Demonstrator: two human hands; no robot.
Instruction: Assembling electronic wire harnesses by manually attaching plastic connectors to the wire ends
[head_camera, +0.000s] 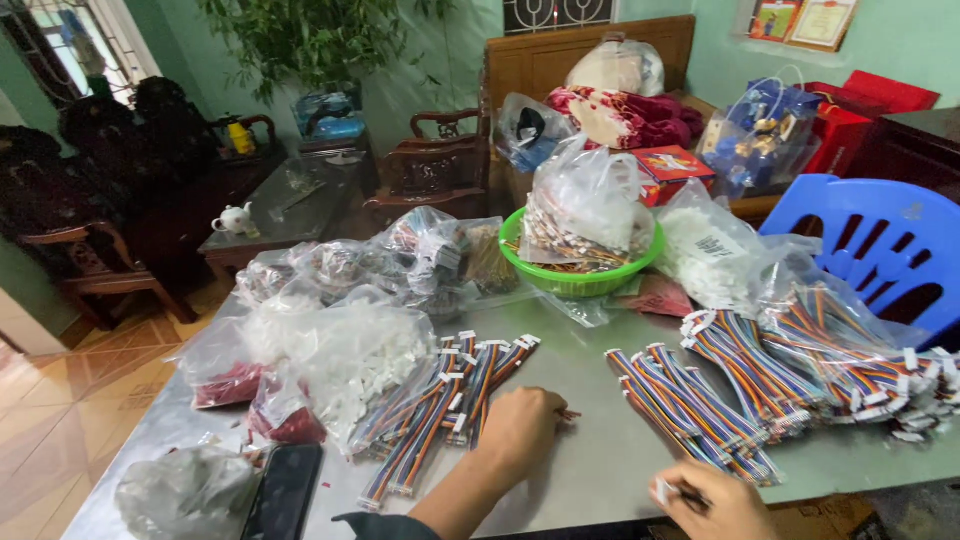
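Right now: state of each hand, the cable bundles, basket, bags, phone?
left hand: fist-like, resting on table by left cable bundles
right hand: pinching a white connector
right cable bundles: lying loose
green basket: full, holds a bag
clear bags: filled
phone: screen dark

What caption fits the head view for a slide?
Left hand rests on striped cable bundles; right hand pinches a connector beside more bundles on a steel table.

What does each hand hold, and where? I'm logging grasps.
The right hand pinches a thin wire near its white connector end. The left hand rests fisted by multicoloured ribbon cables; its grip cannot be told.
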